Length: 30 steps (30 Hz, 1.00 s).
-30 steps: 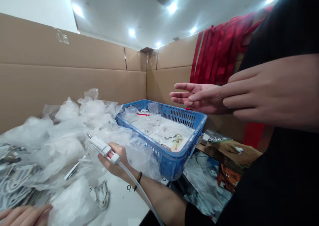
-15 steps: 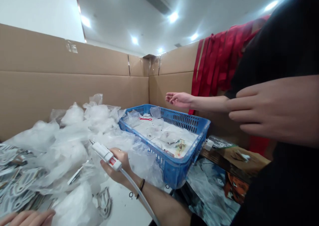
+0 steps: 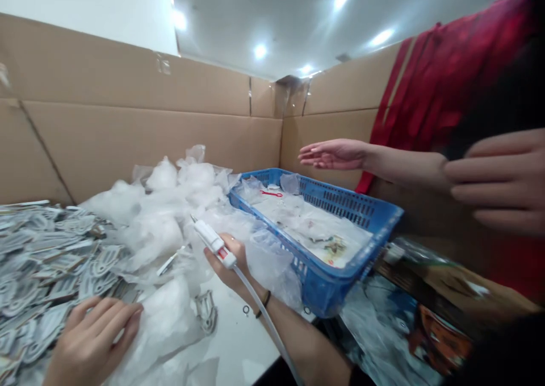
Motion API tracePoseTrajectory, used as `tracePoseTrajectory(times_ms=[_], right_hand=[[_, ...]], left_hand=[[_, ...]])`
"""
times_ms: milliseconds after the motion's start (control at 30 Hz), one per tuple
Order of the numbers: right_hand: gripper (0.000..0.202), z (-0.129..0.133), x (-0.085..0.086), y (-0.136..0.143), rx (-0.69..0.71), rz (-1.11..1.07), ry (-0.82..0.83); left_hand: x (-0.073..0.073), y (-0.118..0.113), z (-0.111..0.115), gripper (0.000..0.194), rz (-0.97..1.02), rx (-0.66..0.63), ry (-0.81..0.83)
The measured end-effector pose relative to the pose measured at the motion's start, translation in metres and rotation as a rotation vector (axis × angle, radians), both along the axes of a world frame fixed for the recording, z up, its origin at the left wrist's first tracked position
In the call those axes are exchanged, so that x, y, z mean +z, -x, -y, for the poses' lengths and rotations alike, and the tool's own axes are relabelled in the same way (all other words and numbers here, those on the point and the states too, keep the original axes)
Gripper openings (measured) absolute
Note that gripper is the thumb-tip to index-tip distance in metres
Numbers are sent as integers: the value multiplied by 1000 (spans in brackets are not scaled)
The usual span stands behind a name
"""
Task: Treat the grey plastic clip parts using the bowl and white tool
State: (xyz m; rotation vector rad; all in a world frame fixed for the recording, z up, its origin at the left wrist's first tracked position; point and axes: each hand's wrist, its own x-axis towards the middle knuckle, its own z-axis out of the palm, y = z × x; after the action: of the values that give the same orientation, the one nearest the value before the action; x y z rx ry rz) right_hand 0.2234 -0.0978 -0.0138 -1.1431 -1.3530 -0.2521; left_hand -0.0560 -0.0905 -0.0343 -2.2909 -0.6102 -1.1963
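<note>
My right hand [image 3: 230, 261] is wrapped round a white pen-like tool [image 3: 213, 241] with a metal tip and a pale tube trailing from its rear. The tip points up and left over crumpled clear plastic. At the lower left, my left hand [image 3: 96, 340] lies palm down with its fingers loosely spread, beside a white plastic bag [image 3: 164, 318] that its fingertips touch. Many grey-white flat parts [image 3: 42, 261] are heaped left of the bag. A few similar parts [image 3: 206, 312] lie between the bag and my right forearm.
A blue basket [image 3: 327, 286] holds plastic film and a red piece [image 3: 271, 193]. Another person's hand [image 3: 332, 154] reaches over it, with a second hand [image 3: 506, 181] at right. Cardboard walls [image 3: 140, 136] stand behind; red straps [image 3: 426, 96] hang at right.
The view has swung left, so more of the heap shows. My left hand has come further into view. The tool stays in my right hand. The person's hand over the basket has opened out flatter.
</note>
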Motion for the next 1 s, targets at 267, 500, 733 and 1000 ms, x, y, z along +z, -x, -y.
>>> tracePoseTrajectory(times_ms=[267, 500, 733, 1000], right_hand=[[13, -7, -6, 2, 324, -93, 98], [14, -7, -9, 1, 332, -131, 138], [13, -5, -8, -2, 312, -151, 149], [14, -4, -9, -3, 269, -175, 190]], left_hand=[[10, -15, 13, 12, -86, 76, -60], [10, -9, 19, 26, -218, -117, 199], [22, -20, 32, 76, -591, -200, 555], [5, -16, 26, 58, -492, 12, 557]])
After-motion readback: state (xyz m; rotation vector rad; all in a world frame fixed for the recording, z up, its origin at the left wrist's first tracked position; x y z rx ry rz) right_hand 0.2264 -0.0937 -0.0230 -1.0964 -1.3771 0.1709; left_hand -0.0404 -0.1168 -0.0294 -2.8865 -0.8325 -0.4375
